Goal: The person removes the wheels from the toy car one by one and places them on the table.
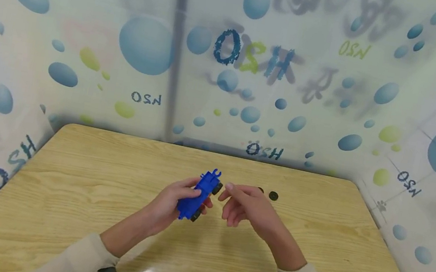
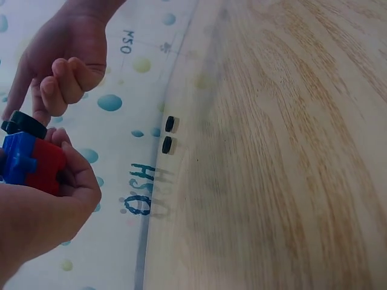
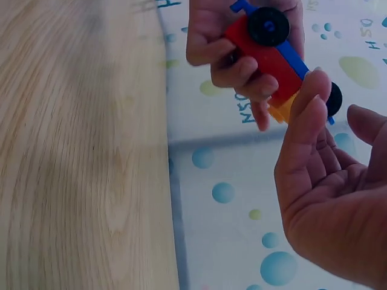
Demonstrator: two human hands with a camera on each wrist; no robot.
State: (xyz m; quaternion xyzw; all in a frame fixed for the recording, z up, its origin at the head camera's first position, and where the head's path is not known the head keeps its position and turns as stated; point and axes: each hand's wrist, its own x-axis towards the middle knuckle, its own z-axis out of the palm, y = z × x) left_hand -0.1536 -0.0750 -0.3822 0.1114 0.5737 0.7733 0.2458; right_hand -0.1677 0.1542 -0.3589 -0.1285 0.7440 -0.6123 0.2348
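Note:
My left hand (image 1: 170, 200) grips a toy train car (image 1: 191, 203), its blue underside turned up and a hook at the far end. In the right wrist view its red body (image 3: 270, 60) and a yellow part (image 3: 282, 110) show, partly covered by fingers. Two black wheels sit along the side facing my right hand, a front one (image 1: 217, 188) and a rear one (image 1: 196, 215). My right hand (image 1: 251, 207) hovers just right of the car, fingers loosely bent and thumb apart, with nothing held. Whether a fingertip touches a wheel, I cannot tell.
Two loose black wheels lie on the wooden table (image 1: 110, 161) beyond my right hand; one wheel (image 1: 273, 196) shows whole, the other is partly hidden there. Both wheels (image 2: 167, 145) appear in the left wrist view. A patterned curtain (image 1: 220, 122) borders the table's far edge.

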